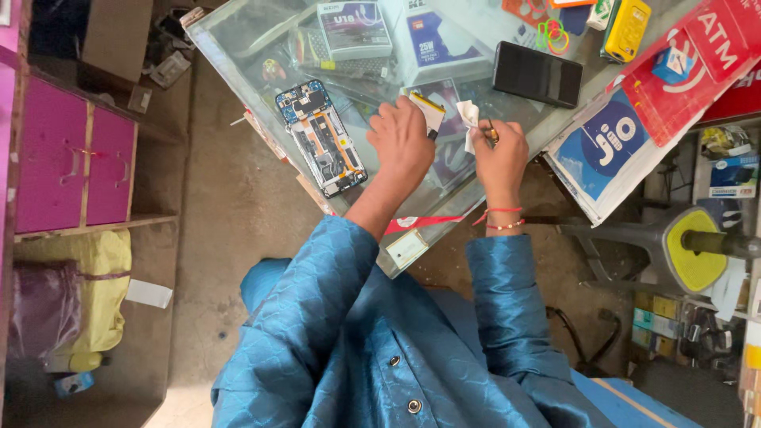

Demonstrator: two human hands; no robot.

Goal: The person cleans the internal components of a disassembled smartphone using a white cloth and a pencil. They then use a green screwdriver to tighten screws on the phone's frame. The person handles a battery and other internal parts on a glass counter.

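My left hand (402, 141) is closed on a small flat part with a yellow edge (429, 109), held over the glass counter (230, 47). My right hand (499, 150) pinches a small metal tool together with a crumpled white paper scrap (469, 119), close beside the flat part. An opened phone with its blue frame and bare circuit boards (321, 136) lies on the glass to the left of my left hand. Red threads circle my right wrist. Blue patterned sleeves cover both arms.
A black phone (537, 74) lies face down on the counter behind my right hand. A yellow phone case (626, 28), coloured rubber bands (552, 35), boxes under the glass and printed posters (610, 150) surround it. Pink drawers (75, 158) stand at left, a stool (690, 250) at right.
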